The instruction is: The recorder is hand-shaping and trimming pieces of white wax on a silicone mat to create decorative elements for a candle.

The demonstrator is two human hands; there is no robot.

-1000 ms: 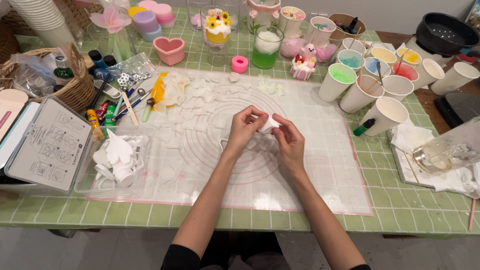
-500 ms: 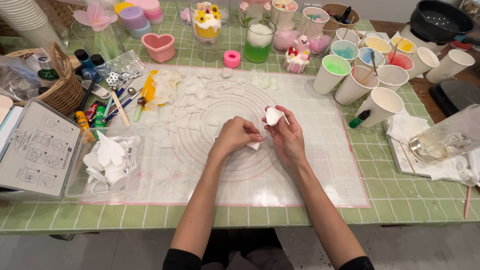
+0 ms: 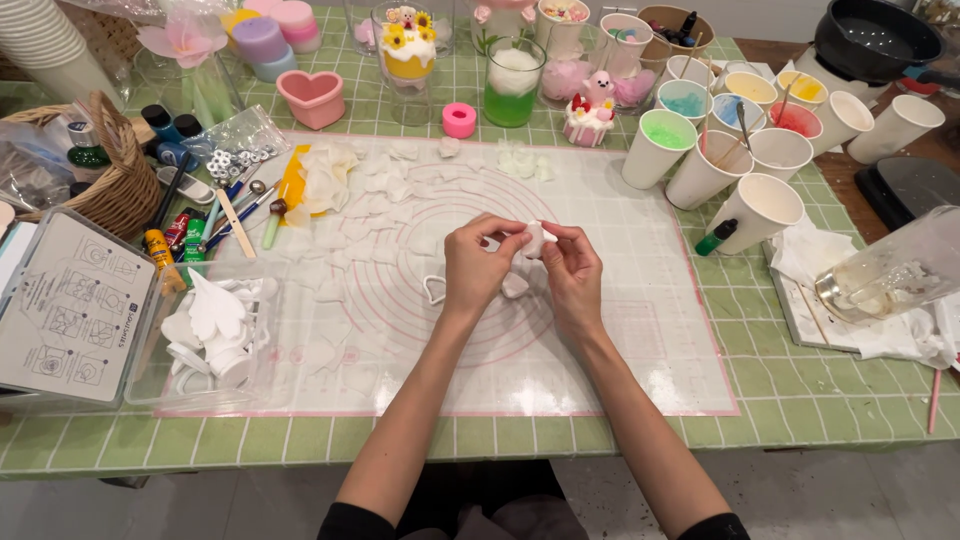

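Both hands meet over the middle of a translucent mat [image 3: 640, 340] with pink circle markings. My left hand [image 3: 475, 265] and my right hand [image 3: 572, 270] pinch a small white petal-shaped piece [image 3: 534, 240] between their fingertips, held just above the mat. A small white heart-shaped cutter [image 3: 434, 289] lies on the mat just left of my left hand. Another white piece [image 3: 515, 287] lies under the hands. Several thin white petals [image 3: 375, 185] are scattered over the mat's far left part.
Paper cups [image 3: 765, 210] with coloured contents stand at the right, a green marker [image 3: 716, 238] beside them. A clear box of white cutters [image 3: 205, 330] and a wicker basket [image 3: 110, 190] sit at the left. Candles and a pink heart mould [image 3: 311, 97] line the back.
My left hand has come up from the mat to join my right hand on the white piece. The view has shifted slightly.
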